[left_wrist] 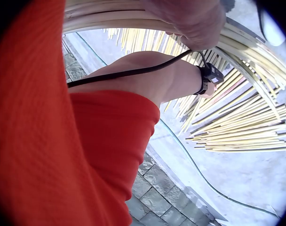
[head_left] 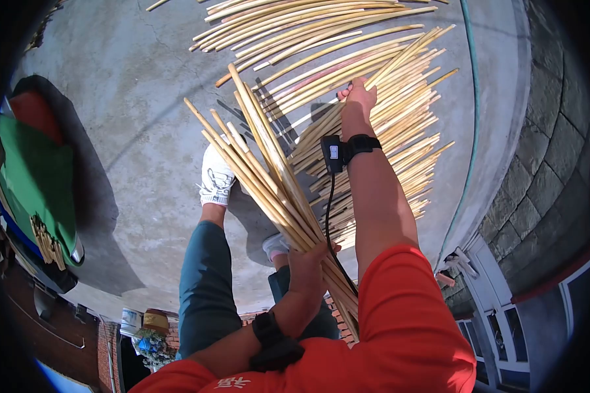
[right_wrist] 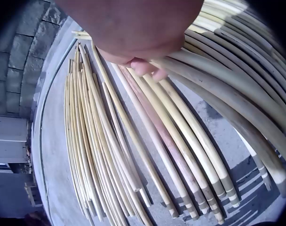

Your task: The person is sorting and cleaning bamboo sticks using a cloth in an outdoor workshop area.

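A bundle of long pale wooden sticks (head_left: 278, 180) slants across the front of the body, its far ends fanned out. The left hand (head_left: 307, 272) grips this bundle near its lower part; in the left wrist view, the left hand (left_wrist: 192, 21) is curled round the sticks (left_wrist: 119, 16). Farther out, the right hand (head_left: 360, 98) holds a few sticks (head_left: 410, 56) above others laid on the ground. In the right wrist view, the fingers of the right hand (right_wrist: 138, 33) are curled round thick sticks (right_wrist: 218, 84), and the palm is hidden.
Rows of loose sticks (head_left: 308, 23) lie on the concrete ground (head_left: 144, 131). A green hose (head_left: 475, 98) runs along the right, beside grey stone paving (head_left: 537, 157). A green cover (head_left: 36, 173) lies at the left. A black cable (head_left: 330, 216) hangs from the right wrist camera.
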Tool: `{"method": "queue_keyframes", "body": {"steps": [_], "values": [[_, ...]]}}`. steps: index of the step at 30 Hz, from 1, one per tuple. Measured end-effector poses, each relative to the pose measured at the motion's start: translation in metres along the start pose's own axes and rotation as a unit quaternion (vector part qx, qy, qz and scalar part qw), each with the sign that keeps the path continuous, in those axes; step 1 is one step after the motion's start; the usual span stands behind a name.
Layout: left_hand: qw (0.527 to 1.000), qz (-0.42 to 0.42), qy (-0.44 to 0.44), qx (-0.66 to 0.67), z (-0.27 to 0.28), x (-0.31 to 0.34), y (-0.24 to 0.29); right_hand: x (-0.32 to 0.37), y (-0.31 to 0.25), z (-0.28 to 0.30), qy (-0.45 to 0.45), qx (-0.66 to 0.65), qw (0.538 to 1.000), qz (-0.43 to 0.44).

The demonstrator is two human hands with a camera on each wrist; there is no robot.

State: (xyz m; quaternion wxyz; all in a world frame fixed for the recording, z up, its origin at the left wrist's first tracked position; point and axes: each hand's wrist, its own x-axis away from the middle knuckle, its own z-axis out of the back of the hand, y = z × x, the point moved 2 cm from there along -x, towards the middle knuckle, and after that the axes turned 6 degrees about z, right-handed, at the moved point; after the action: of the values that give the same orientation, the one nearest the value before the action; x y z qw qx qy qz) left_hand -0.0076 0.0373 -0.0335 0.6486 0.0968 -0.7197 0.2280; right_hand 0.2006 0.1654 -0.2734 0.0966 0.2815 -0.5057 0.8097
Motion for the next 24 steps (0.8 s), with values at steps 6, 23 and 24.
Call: {"method": "queue_keyframes", "body": {"steps": [6, 23, 24], "values": [[1.000, -0.015, 0.011, 0.001, 0.003, 0.001, -0.006, -0.025, 0.015, 0.080, 0.040, -0.025, 0.999, 0.018], [0.999, -0.002, 0.023, -0.035, 0.018, -0.006, -0.026, -0.024, 0.028, 0.139, 0.067, -0.008, 0.998, 0.007], [0.999, -0.003, 0.023, -0.036, 0.018, -0.006, -0.027, -0.020, 0.033, 0.145, 0.084, -0.009, 0.996, 0.008]]}}
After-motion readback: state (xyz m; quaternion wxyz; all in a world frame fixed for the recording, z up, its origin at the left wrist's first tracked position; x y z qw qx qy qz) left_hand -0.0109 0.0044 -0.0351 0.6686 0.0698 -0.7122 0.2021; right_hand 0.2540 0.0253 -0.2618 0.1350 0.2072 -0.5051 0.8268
